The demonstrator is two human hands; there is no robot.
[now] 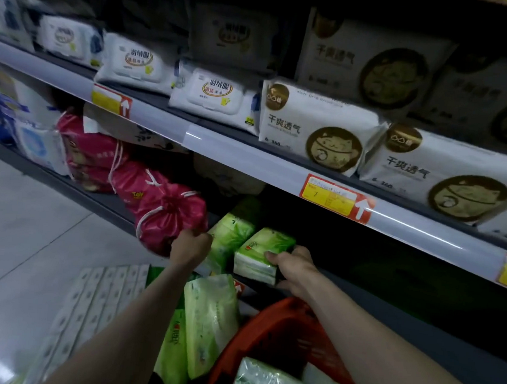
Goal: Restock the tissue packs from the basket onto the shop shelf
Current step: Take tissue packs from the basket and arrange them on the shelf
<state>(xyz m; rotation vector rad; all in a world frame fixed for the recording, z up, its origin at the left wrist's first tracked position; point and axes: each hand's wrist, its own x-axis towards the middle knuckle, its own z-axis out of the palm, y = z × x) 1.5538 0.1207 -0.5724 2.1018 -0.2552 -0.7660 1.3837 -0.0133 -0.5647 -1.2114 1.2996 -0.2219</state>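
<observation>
While the right hand [293, 268] grips a green tissue pack [261, 249] on the lower shelf [402, 316] just beyond the red basket [272, 337], the left hand [191, 244] curls against a neighbouring pack [231, 235], its grip unclear. Best slide the held pack back squarely, flush beside that neighbour.

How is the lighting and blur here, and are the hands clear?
Head view: dim, the lower shelf bay right of the green tissue pack nearly black; far-left packs smeared by blur; left hand and right hand fairly sharp; wide lens bows the shelf rail.
</observation>
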